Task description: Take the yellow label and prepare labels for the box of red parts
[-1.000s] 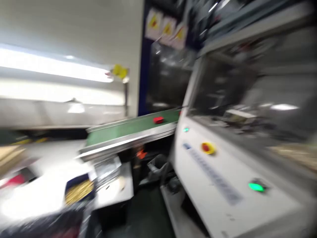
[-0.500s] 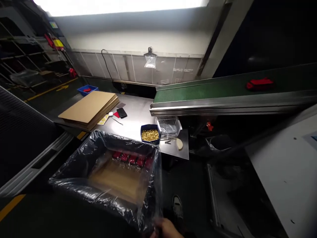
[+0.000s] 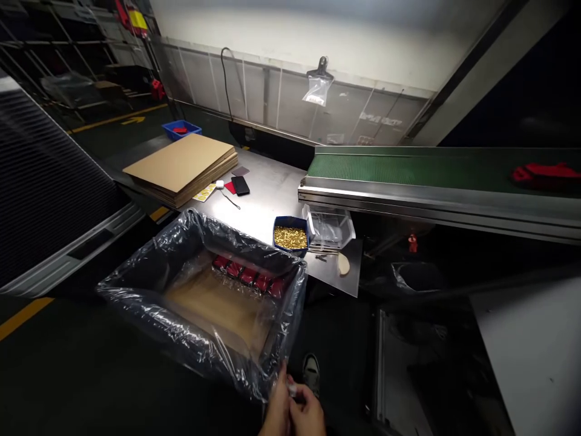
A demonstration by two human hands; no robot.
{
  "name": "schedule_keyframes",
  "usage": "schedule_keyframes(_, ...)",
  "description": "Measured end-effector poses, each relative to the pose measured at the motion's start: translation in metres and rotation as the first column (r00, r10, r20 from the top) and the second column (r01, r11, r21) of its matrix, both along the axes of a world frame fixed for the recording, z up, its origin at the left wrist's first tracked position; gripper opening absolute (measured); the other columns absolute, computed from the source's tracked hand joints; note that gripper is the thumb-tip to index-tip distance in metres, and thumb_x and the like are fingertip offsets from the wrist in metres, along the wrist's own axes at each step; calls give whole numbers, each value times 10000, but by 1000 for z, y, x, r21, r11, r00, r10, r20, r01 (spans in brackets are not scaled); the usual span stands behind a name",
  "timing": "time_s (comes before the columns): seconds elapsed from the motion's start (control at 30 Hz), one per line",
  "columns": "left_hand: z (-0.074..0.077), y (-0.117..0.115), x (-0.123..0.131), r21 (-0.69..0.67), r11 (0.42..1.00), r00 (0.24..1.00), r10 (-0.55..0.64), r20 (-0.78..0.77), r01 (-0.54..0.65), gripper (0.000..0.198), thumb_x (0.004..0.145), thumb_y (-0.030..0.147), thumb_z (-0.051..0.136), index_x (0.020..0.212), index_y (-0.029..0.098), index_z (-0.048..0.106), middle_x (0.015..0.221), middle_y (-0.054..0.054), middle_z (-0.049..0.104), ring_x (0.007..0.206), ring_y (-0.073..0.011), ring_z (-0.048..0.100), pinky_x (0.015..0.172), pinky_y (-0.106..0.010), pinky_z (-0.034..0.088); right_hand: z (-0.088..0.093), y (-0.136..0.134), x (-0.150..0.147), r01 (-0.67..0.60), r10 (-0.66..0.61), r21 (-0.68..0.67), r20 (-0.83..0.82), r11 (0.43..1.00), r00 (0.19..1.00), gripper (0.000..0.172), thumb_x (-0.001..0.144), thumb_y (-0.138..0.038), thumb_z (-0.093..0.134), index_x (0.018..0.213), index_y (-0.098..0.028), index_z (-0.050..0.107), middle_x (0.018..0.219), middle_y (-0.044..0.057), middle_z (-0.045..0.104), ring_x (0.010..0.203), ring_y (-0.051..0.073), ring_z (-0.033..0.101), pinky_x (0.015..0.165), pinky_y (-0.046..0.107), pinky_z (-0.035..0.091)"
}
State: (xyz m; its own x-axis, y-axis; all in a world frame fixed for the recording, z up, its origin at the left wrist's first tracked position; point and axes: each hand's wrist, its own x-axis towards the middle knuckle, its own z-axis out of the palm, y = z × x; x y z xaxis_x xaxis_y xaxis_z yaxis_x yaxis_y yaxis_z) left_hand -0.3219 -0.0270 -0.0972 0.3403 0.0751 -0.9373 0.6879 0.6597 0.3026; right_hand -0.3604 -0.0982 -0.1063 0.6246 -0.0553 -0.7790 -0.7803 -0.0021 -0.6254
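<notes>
My left hand [image 3: 276,404] is closed at the bottom of the view, close to the near right corner of a box lined with a clear plastic liner [image 3: 195,342]. Beside it, almost touching, my right hand [image 3: 309,413] has its thumb and fingers pinched together. A small whitish, see-through piece [image 3: 293,388] shows between the hands at the right fingertips; it looks like plastic, but its kind is unclear. What the left fingers grip is hidden. Inside the box, a row of red and black packs [image 3: 248,276] stands along the far side on a brown cardboard bottom [image 3: 213,309].
A metal table [image 3: 272,181] bears a cardboard stack [image 3: 184,163], a blue bin of gold-coloured small parts [image 3: 291,237] and a clear plastic tray [image 3: 329,227]. To the right, a green conveyor [image 3: 376,169] carries a red and black item [image 3: 544,175]. A dark ribbed belt [image 3: 49,188] slopes at left.
The view has turned and tilted downward. Both hands now show together by the box corner, where only part of the hands showed at the bottom edge. The red item sits farther right in view.
</notes>
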Motion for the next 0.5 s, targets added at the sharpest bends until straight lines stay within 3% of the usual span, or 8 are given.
schedule_keyframes(0.07, 1, 5, -1, -19, 1000, 1000, -19, -21, 18, 478, 940, 514, 571, 629, 151, 551, 503, 26, 542, 496, -150, 581, 535, -281, 514, 6, 8, 2, -41, 62, -177, 114, 983, 992, 463, 666, -349, 665, 1108, -268, 550, 1159, 83, 648, 751, 211, 625, 873, 395, 537)
schedule_keyframes(0.13, 3, 14, -3, -13, 1000, 1000, -27, 3, 27, 389, 940, 459, 592, 748, 123, 638, 607, -20, 641, 634, -191, 665, 666, -329, 567, 14, 15, 4, -104, 186, -302, 256, 948, 949, 496, 727, -302, 590, 1210, -290, 476, 1293, 93, 577, 899, 242, 646, 965, 407, 511)
schedule_keyframes(0.2, 4, 23, -5, 12, 1000, 998, -25, 51, 25, 287, 950, 372, 600, 877, 107, 682, 775, -65, 718, 831, -215, 701, 846, -353, 562, 21, 19, 10, -189, 304, -314, 373, 930, 877, 390, 757, -270, 525, 1146, -291, 523, 1228, 94, 597, 1061, 272, 618, 1012, 417, 484)
schedule_keyframes(0.27, 5, 29, -7, 13, 999, 996, -37, 86, 36, 256, 933, 347, 631, 955, 103, 705, 931, -105, 742, 1013, -245, 678, 1002, -377, 499, 26, 19, 18, -246, 356, -295, 419, 923, 835, 273, 755, -252, 490, 1010, -274, 586, 1075, 105, 628, 1072, 290, 605, 992, 438, 481)
schedule_keyframes(0.4, 4, 32, -14, -44, 998, 976, -34, 213, 45, 308, 877, 375, 703, 1046, 120, 730, 1158, -139, 708, 1205, -292, 591, 1116, -382, 414, 30, 14, 39, -226, 302, -239, 357, 944, 884, 132, 749, -309, 507, 814, -238, 597, 909, 110, 626, 909, 289, 601, 895, 444, 471)
schedule_keyframes(0.5, 1, 31, -25, -7, 1000, 964, 26, 264, -25, 330, 748, 337, 834, 992, 130, 752, 1158, -139, 711, 1264, -316, 545, 1125, -367, 411, 28, 12, 53, -238, 270, -144, 276, 961, 923, 146, 732, -355, 537, 720, -217, 583, 787, 81, 618, 782, 244, 580, 775, 388, 467)
